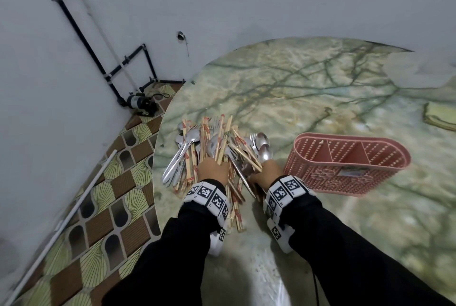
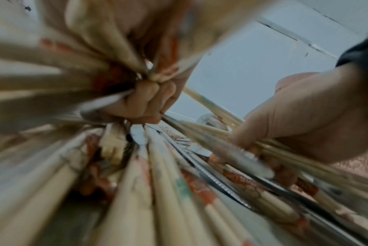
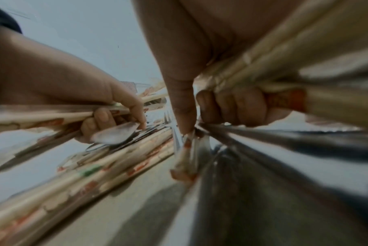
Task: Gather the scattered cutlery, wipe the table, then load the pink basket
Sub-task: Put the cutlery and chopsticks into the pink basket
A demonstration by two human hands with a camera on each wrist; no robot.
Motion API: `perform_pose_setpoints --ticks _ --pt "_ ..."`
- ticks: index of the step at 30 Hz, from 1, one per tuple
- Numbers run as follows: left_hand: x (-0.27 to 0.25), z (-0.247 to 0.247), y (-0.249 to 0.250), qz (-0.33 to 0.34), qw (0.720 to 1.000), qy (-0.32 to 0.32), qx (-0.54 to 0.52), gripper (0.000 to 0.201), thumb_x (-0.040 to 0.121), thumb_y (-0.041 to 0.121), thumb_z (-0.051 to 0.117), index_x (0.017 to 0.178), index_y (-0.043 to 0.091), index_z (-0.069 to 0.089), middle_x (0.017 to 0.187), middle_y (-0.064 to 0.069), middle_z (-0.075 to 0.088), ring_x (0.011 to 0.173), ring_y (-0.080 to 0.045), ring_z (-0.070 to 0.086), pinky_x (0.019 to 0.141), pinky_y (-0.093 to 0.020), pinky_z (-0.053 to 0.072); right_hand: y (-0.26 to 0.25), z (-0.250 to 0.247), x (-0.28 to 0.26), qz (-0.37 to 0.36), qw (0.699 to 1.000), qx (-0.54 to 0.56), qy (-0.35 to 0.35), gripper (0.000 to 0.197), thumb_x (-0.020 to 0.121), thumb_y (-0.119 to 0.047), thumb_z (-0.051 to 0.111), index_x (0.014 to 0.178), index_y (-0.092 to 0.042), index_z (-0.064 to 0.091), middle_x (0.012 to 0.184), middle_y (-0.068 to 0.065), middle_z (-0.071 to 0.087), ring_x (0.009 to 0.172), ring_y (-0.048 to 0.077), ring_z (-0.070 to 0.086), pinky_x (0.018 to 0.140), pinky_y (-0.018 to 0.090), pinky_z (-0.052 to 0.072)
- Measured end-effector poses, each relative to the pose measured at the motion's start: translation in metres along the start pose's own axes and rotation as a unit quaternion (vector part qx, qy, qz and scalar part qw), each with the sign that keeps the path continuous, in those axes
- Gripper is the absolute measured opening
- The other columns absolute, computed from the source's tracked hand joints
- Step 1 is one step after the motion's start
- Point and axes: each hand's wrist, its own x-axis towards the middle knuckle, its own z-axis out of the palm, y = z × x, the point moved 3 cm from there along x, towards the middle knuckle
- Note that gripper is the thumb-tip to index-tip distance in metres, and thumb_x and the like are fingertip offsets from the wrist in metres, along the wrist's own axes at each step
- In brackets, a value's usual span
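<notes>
While the cutlery lies heaped near the left edge of the round marbled table, my left hand fists pale wooden chopsticks with red print and my right hand clutches chopsticks plus shiny steel spoons; perforated pink basket, oval, partitioned, lies tipped just right of the pile

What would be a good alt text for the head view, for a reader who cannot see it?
Seen from above, a left hand and a right hand grip a pile of chopsticks and spoons on a round marble-patterned table. An empty pink basket lies on its side right of them.
</notes>
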Motion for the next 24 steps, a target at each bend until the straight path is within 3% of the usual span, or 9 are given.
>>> perform_pose_setpoints --ticks 3,6,9,13,17,19,20,22,24 --pt "0.0 -0.002 -0.004 0.0 1.0 -0.004 -0.019 0.029 0.093 0.02 0.05 0.102 -0.007 0.056 0.101 -0.02 0.058 0.097 -0.034 0.057 0.071 -0.031 0.038 0.005 0.0 -0.003 0.011 0.997 0.079 -0.011 0.014 0.081 -0.012 0.069 0.091 -0.003 0.063 0.088 0.012 0.067 0.081 0.026 0.066 0.079 0.033 0.055" --pt "0.001 -0.003 -0.007 0.002 0.999 -0.007 -0.034 0.024 0.092 0.017 0.048 0.096 -0.005 0.056 0.094 -0.018 0.056 0.093 -0.033 0.057 0.074 -0.033 0.041 0.009 -0.003 -0.006 0.027 0.992 0.125 -0.002 0.017 0.08 -0.014 0.071 0.079 -0.002 0.058 0.072 0.007 0.061 0.07 0.022 0.062 0.073 0.032 0.055" --pt "0.002 -0.003 -0.009 0.005 0.999 -0.007 -0.047 0.02 0.092 0.017 0.047 0.085 -0.001 0.051 0.087 -0.015 0.055 0.088 -0.032 0.057 0.072 -0.032 0.041 0.012 -0.005 -0.004 0.028 0.989 0.148 0.009 0.02 0.079 -0.015 0.072 0.081 0.001 0.06 0.072 0.008 0.061 0.068 0.022 0.061 0.072 0.034 0.053" --pt "0.001 -0.006 -0.009 0.016 0.998 -0.007 -0.065 0.024 0.093 0.015 0.044 0.072 0.005 0.045 0.073 -0.007 0.048 0.078 -0.026 0.05 0.071 -0.032 0.039 0.011 -0.007 -0.003 0.003 0.983 0.181 -0.004 0.018 0.082 -0.017 0.07 0.069 -0.009 0.059 0.069 0.006 0.06 0.066 0.022 0.059 0.064 0.028 0.05" --pt "0.001 -0.008 -0.003 0.042 0.99 -0.004 -0.137 0.017 0.093 0.015 0.043 0.095 0.002 0.052 0.083 -0.01 0.058 0.078 -0.028 0.058 0.08 -0.042 0.049 -0.003 -0.011 -0.008 -0.05 0.977 0.208 0.001 0.017 0.093 -0.021 0.055 0.09 -0.007 0.063 0.071 0.003 0.058 0.066 0.018 0.055 0.063 0.028 0.046" --pt "0.002 -0.009 0.001 0.038 0.973 0.004 -0.228 0.024 0.095 0.011 0.041 0.115 0.001 0.049 0.078 -0.005 0.061 0.072 -0.026 0.062 0.083 -0.046 0.054 -0.013 -0.016 -0.01 -0.054 0.959 0.279 -0.004 0.016 0.097 -0.02 0.047 0.088 -0.011 0.055 0.066 0.004 0.055 0.055 0.014 0.054 0.053 0.026 0.047" --pt "0.001 -0.01 0.003 0.042 0.963 0.008 -0.265 0.024 0.096 0.01 0.039 0.116 0.001 0.047 0.074 -0.004 0.06 0.067 -0.023 0.062 0.084 -0.046 0.054 -0.017 -0.019 -0.011 -0.055 0.95 0.308 -0.001 0.018 0.099 -0.02 0.044 0.084 -0.013 0.051 0.062 0.004 0.052 0.048 0.013 0.052 0.047 0.024 0.046" --pt "0.001 -0.012 0.008 0.056 0.952 0.016 -0.301 0.019 0.098 0.01 0.037 0.112 0.002 0.047 0.07 -0.005 0.056 0.059 -0.019 0.059 0.077 -0.041 0.054 -0.024 -0.027 -0.009 -0.062 0.95 0.306 0.03 0.023 0.098 -0.02 0.045 0.076 -0.014 0.048 0.058 0.003 0.047 0.044 0.012 0.046 0.044 0.024 0.041" --pt "0.0 -0.01 0.012 0.072 0.944 0.018 -0.322 0.025 0.098 0.014 0.039 0.12 0.005 0.045 0.074 -0.013 0.056 0.058 -0.026 0.056 0.065 -0.038 0.051 -0.025 -0.032 -0.004 -0.058 0.954 0.283 0.075 0.024 0.095 -0.017 0.051 0.071 -0.015 0.048 0.058 0.001 0.046 0.047 0.012 0.043 0.044 0.023 0.037"
